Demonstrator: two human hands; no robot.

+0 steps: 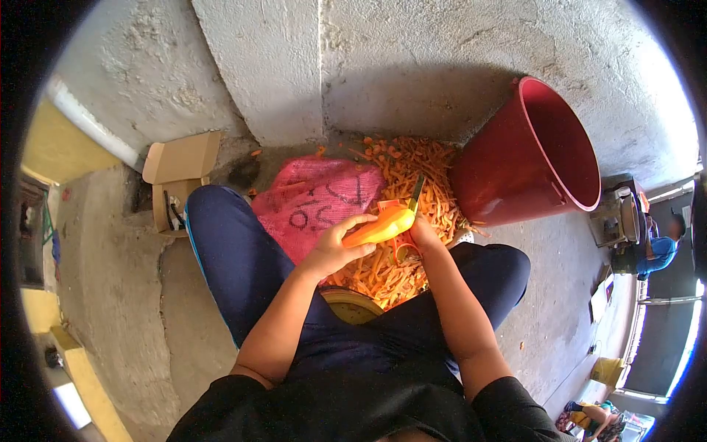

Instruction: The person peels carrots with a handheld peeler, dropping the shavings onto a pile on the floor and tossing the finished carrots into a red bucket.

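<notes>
My left hand (333,249) is closed around the lower end of a bright orange peeled carrot (381,227), held tilted above a heap of orange peelings (390,269). At the carrot's upper end, my right hand (423,233) is closed on a knife (418,187); its dark flat part sticks up past my fingers, and the rest is hidden. An orange strip of peel loops just below the right hand. Behind my left hand lies a pink mesh sack (294,202) with dark lettering, partly under the peelings.
A large dark red bucket (493,173) leans at the right, near the wall (412,74). An open cardboard box (180,166) stands at the left. Between my legs shows a yellowish container rim (352,296). A person in blue (659,253) and another person (600,420) are far right.
</notes>
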